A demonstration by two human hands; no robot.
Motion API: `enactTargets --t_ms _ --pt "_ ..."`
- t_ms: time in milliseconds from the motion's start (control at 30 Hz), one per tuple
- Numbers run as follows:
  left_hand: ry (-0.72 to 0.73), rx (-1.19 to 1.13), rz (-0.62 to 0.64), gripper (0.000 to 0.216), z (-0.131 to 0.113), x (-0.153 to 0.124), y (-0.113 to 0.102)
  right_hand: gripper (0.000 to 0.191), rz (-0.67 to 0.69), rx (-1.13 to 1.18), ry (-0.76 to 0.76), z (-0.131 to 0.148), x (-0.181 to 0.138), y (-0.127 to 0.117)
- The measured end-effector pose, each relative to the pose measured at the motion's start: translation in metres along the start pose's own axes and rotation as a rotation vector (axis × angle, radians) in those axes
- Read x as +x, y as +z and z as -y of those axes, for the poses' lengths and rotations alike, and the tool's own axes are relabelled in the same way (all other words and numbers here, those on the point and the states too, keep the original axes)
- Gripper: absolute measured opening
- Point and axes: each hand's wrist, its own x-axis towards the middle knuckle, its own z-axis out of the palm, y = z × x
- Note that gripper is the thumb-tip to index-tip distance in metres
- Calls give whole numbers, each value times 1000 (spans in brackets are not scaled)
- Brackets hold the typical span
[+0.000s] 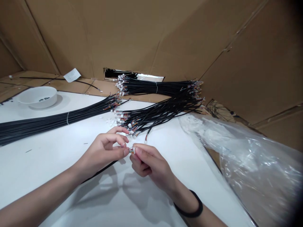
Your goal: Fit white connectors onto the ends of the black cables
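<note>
Over the white table, my left hand (106,149) pinches the thin coloured wires (131,151) at the end of a black cable (101,170). The rest of that cable runs down to the left, partly behind my left forearm. My right hand (151,159) is closed with thumb and forefinger around a small white connector (134,150) at the wire ends; most of it is hidden by the fingers. Just beyond my hands lies a loose pile of black cables (156,115) with white connectors, and a few small white connectors (110,121) are scattered beside it.
A tied bundle of black cables (47,124) lies at left, another (151,86) at the back. A white bowl (39,99) holds small dark pieces. A paper label (72,75) rests near the cardboard wall (132,34). A clear plastic bag (255,157) covers the right edge.
</note>
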Motion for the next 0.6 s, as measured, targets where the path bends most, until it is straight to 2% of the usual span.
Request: enactTargets --t_ms 233,367,600 --pt "66 47 -5 12 0 1 -1 45 37 60 48 0 0 -1" --pt "134 164 6 11 -3 -2 -1 45 41 108 62 2 1 0" --pt "546 629 -61 13 -7 -9 2 42 44 158 32 4 2 0"
